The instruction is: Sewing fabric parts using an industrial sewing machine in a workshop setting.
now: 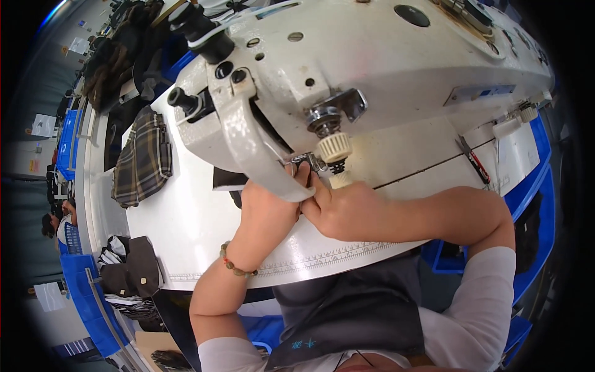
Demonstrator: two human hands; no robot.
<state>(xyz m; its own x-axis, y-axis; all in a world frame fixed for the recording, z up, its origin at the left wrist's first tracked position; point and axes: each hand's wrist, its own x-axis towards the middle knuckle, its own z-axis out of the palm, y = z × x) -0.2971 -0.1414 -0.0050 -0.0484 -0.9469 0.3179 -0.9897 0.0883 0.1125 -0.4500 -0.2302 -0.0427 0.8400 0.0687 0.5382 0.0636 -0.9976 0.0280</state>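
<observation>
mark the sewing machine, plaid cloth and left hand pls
sewing machine [372, 56], head view, on the white top of its arm.
plaid cloth [144, 160], head view, middle of the folded piece.
left hand [268, 208], head view, back of the hand.

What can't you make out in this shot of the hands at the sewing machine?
All in the head view:
- Needle area: hidden behind the white industrial sewing machine head.
- Left hand and right hand fingertips: tucked under the machine's curved cover, so any grip is unclear.
- Dark fabric piece: mostly covered by machine and hands.
- Plaid cloth pile: distorted near the rim.
</observation>
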